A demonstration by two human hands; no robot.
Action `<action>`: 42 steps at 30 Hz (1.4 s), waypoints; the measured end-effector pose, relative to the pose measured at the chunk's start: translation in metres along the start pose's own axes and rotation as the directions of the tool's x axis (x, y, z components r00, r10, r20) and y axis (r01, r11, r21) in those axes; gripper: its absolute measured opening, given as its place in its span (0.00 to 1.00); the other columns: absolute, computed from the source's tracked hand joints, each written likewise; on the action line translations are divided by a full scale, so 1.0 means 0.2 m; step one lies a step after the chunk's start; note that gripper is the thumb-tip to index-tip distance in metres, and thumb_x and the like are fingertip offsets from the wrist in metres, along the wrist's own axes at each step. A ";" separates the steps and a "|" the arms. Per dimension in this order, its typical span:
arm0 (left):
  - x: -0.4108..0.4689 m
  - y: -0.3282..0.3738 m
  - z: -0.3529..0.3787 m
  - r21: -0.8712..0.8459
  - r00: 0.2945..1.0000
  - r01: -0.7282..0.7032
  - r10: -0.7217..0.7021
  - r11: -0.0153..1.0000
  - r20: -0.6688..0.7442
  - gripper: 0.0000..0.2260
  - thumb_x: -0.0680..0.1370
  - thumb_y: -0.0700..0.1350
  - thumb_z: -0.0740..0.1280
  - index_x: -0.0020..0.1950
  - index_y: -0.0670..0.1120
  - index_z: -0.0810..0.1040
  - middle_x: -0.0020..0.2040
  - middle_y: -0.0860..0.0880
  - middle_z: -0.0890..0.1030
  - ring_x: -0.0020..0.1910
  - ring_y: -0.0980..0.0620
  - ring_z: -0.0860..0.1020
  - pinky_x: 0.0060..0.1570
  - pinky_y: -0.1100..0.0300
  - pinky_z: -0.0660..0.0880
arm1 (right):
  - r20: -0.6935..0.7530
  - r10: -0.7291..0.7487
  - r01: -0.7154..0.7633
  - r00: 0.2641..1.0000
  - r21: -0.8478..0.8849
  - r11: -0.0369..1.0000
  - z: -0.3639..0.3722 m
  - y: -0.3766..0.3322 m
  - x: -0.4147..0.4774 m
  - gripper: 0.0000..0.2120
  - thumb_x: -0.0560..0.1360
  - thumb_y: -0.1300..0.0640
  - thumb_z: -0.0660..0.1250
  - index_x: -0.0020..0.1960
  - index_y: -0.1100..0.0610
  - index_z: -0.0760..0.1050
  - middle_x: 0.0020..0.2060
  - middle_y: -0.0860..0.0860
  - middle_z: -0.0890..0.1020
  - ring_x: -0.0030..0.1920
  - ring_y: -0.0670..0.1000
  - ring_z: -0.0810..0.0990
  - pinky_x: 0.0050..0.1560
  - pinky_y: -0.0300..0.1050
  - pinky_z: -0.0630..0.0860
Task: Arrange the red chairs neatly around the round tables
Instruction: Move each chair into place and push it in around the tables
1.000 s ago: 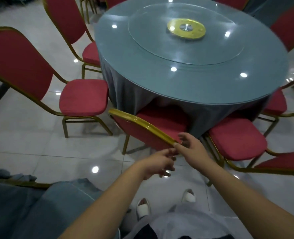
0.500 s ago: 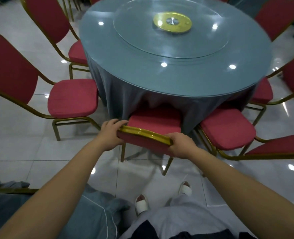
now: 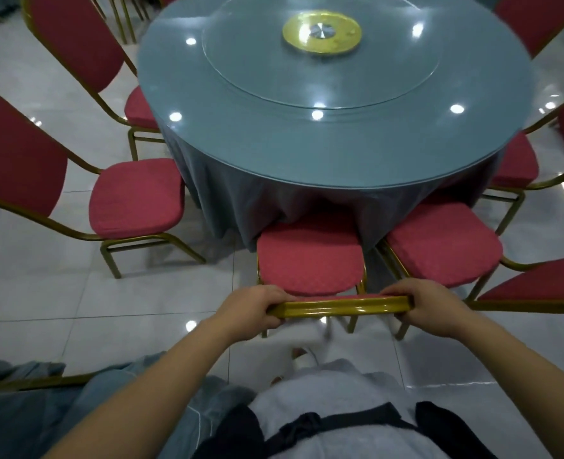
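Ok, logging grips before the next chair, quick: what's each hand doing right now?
Left hand: grips the left end of the gold top rail of the red chair.
Right hand: grips the right end of the same rail.

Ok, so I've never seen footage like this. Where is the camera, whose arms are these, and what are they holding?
No machine here: one camera sits on a person's head, looking forward and down, so the two bare arms coming in from below are that person's own. The left hand and the right hand each grip one end of the gold metal top rail of a red cushioned chair, whose seat faces the round table covered in grey-blue cloth. On the table lies a round glass turntable with a gold centre disc. More red chairs stand round it on the pale tiled floor.
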State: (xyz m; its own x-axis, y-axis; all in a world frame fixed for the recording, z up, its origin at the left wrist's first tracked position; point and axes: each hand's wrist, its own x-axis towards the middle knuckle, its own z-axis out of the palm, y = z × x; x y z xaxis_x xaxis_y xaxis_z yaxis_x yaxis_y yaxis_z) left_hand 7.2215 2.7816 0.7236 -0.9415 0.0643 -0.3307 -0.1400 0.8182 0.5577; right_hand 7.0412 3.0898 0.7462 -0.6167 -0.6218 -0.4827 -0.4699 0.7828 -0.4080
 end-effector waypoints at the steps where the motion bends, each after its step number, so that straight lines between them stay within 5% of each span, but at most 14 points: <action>1: 0.02 0.00 -0.03 0.006 1.000 0.027 -0.027 1.000 0.015 0.23 0.75 0.49 0.70 0.67 0.67 0.72 0.58 0.64 0.77 0.52 0.62 0.74 0.47 0.61 0.72 | 0.022 -0.007 0.007 1.000 0.005 1.000 -0.02 -0.01 0.02 0.20 0.69 0.53 0.76 0.49 0.29 0.74 0.45 0.37 0.81 0.47 0.41 0.80 0.48 0.42 0.78; 6: 0.06 -0.06 -0.13 -0.147 0.975 0.186 -0.164 0.972 0.146 0.24 0.73 0.45 0.74 0.65 0.64 0.76 0.54 0.62 0.77 0.52 0.58 0.75 0.55 0.58 0.75 | 0.372 -0.150 0.023 0.916 0.324 0.946 -0.15 -0.10 0.14 0.26 0.66 0.42 0.79 0.63 0.36 0.76 0.53 0.38 0.81 0.51 0.37 0.80 0.50 0.33 0.76; 9: 0.07 -0.08 -0.13 -0.211 0.968 0.226 -0.196 0.951 0.155 0.25 0.72 0.46 0.75 0.67 0.60 0.76 0.57 0.60 0.77 0.54 0.60 0.75 0.57 0.62 0.73 | 0.095 -0.227 0.119 0.969 0.628 0.769 -0.14 -0.18 0.22 0.18 0.71 0.43 0.76 0.59 0.45 0.82 0.53 0.43 0.84 0.53 0.40 0.82 0.50 0.32 0.77; 12: 0.06 -0.10 -0.13 -0.213 0.966 0.226 -0.190 0.951 0.176 0.26 0.72 0.45 0.74 0.69 0.59 0.75 0.58 0.61 0.77 0.55 0.62 0.75 0.57 0.65 0.72 | -0.194 -0.056 0.181 0.979 0.721 0.668 -0.07 -0.29 0.33 0.07 0.76 0.57 0.72 0.53 0.54 0.83 0.48 0.50 0.86 0.49 0.46 0.83 0.49 0.34 0.77; 16: 0.08 -0.20 -0.33 -0.328 0.936 0.296 -0.204 0.897 0.286 0.16 0.72 0.48 0.77 0.58 0.61 0.82 0.52 0.64 0.82 0.53 0.65 0.79 0.57 0.65 0.75 | -0.185 0.027 0.121 0.982 0.739 0.663 -0.01 -0.39 0.42 0.05 0.76 0.59 0.72 0.51 0.52 0.84 0.47 0.47 0.85 0.51 0.48 0.83 0.54 0.42 0.78; 20: 0.28 -0.34 -0.59 -0.385 0.942 0.301 -0.334 0.873 -0.020 0.09 0.75 0.48 0.74 0.49 0.62 0.82 0.47 0.59 0.84 0.48 0.62 0.81 0.53 0.57 0.79 | -0.249 0.114 0.110 0.962 0.732 0.673 -0.01 -0.48 0.47 0.04 0.77 0.58 0.71 0.50 0.51 0.83 0.46 0.46 0.85 0.49 0.45 0.82 0.53 0.41 0.78; 22: 0.38 -0.40 -0.65 -0.353 0.960 0.262 -0.281 0.898 -0.002 0.11 0.76 0.47 0.73 0.50 0.65 0.81 0.50 0.60 0.82 0.50 0.61 0.80 0.53 0.59 0.77 | -0.254 0.190 0.054 0.949 0.720 0.692 0.00 -0.52 0.47 0.05 0.77 0.58 0.71 0.52 0.52 0.83 0.46 0.46 0.84 0.49 0.45 0.82 0.52 0.41 0.78; 25: 0.50 -0.49 -0.69 -0.345 0.981 0.158 -0.108 0.925 0.161 0.10 0.78 0.47 0.71 0.53 0.64 0.82 0.51 0.63 0.82 0.50 0.64 0.80 0.52 0.64 0.76 | -0.154 0.195 -0.059 0.969 0.620 0.782 0.02 -0.60 0.43 0.13 0.76 0.46 0.70 0.60 0.46 0.80 0.53 0.39 0.82 0.54 0.39 0.80 0.55 0.35 0.76; 28: 0.56 -0.63 -0.73 -0.308 0.964 0.039 0.046 0.951 0.263 0.10 0.79 0.45 0.69 0.58 0.57 0.82 0.54 0.62 0.82 0.51 0.64 0.79 0.54 0.63 0.75 | 0.147 0.209 -0.253 0.967 0.432 0.866 0.03 -0.75 0.35 0.32 0.66 0.28 0.69 0.68 0.36 0.72 0.62 0.30 0.74 0.62 0.35 0.73 0.58 0.31 0.68; 31: 0.53 -0.78 -0.79 -0.245 0.918 -0.049 0.140 0.968 0.371 0.12 0.79 0.43 0.69 0.62 0.50 0.81 0.56 0.55 0.81 0.52 0.59 0.79 0.51 0.70 0.73 | 0.417 0.415 -0.379 0.809 -0.170 0.910 0.10 -0.96 0.32 0.46 0.60 0.23 0.66 0.75 0.37 0.61 0.71 0.39 0.69 0.72 0.50 0.66 0.71 0.56 0.59; 35: 0.44 -0.93 -0.87 -0.279 0.847 -0.148 0.268 0.949 0.459 0.11 0.78 0.38 0.68 0.58 0.49 0.82 0.51 0.52 0.82 0.42 0.64 0.79 0.40 0.78 0.70 | 0.210 0.584 -0.407 0.784 -0.537 0.739 0.23 -1.18 0.34 0.32 0.74 0.44 0.65 0.76 0.41 0.61 0.70 0.48 0.70 0.68 0.57 0.69 0.67 0.66 0.61; 37: 0.40 -0.99 -0.88 -0.283 0.782 -0.162 0.298 0.945 0.547 0.10 0.79 0.38 0.68 0.58 0.47 0.81 0.51 0.49 0.83 0.38 0.68 0.79 0.37 0.78 0.71 | 0.118 0.626 -0.450 0.771 -0.594 0.667 0.28 -1.25 0.36 0.26 0.77 0.51 0.62 0.74 0.44 0.65 0.67 0.50 0.73 0.65 0.57 0.72 0.65 0.65 0.63; 42: 0.36 -1.08 -0.92 -0.208 0.693 -0.247 0.323 0.946 0.645 0.15 0.79 0.43 0.68 0.65 0.51 0.79 0.58 0.52 0.80 0.46 0.61 0.77 0.43 0.72 0.72 | 0.072 0.718 -0.549 0.692 -0.592 0.590 0.32 -1.30 0.39 0.24 0.77 0.54 0.67 0.72 0.46 0.69 0.67 0.50 0.75 0.69 0.58 0.71 0.69 0.72 0.58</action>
State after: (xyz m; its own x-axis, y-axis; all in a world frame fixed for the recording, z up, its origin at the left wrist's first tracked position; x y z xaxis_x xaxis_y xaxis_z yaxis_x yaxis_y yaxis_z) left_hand 7.1270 2.5050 0.7192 -0.5002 0.6768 -0.5401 0.0368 0.6398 0.7676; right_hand 7.1560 2.8360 0.7658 -0.7186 0.1295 -0.6833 -0.3126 0.8176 0.4836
